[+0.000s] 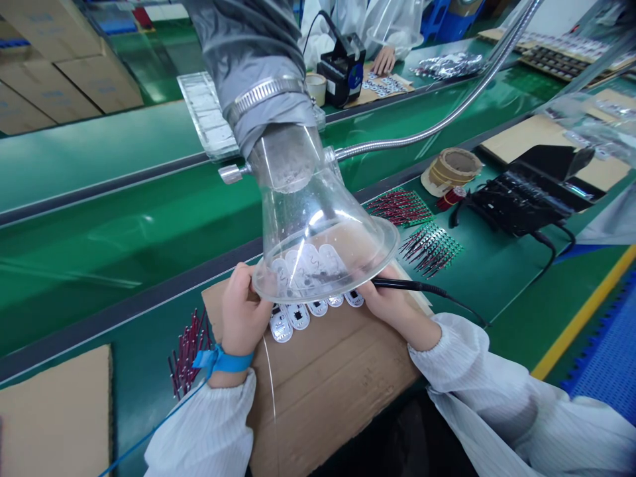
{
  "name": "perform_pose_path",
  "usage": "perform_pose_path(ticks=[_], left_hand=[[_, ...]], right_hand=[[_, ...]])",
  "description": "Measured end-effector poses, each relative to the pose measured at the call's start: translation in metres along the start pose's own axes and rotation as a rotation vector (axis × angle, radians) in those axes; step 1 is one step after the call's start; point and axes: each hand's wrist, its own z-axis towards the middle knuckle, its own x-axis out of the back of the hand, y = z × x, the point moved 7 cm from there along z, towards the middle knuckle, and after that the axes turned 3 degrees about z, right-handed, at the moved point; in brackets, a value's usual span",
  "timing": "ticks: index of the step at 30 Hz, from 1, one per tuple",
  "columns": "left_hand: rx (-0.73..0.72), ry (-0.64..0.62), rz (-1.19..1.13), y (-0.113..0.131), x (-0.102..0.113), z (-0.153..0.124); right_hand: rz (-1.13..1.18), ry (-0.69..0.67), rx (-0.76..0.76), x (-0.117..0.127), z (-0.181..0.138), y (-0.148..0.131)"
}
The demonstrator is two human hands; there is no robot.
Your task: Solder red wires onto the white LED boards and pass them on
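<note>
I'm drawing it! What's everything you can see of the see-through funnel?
The clear, shiny funnel looks plastic. It hangs tilted, wide end down, above white boards. A metal clamp rings the grey sleeve around its narrow neck; a bendy metal arm meets its side. The left hand may touch its rim.

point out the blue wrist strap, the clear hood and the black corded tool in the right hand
Blue wrist strap (232, 362): head view, on its band.
Clear hood (309, 207): head view, on its flared side.
Black corded tool (399, 284): head view, on its handle.
</note>
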Motion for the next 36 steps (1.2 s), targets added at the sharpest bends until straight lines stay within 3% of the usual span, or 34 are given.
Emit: perform_pose_path(ticks=[11,24,31,36], left_hand=[[-0.063,0.049,-0.007,0.0013,0.0018,-0.0021],[-0.053,-0.025,-0.034,-0.0003,-0.0063,-0.0018],[-0.051,0.064,-0.029,0.0003,0.0028,-0.0008],[-0.059,0.03,-0.014,0.0027,0.0011,0.0005]], right_hand=[[-0.035,-0.006,0.033,0.0018,0.0029,-0.0085],[-0.041,-0.02,0.023,-0.0007,0.0026,-0.0051],[-0.034,0.042,0.021,0.0024,-0.0006,-0.0051],[-0.014,-0.013,0.036,-0.0034,-0.0017,-0.0069]])
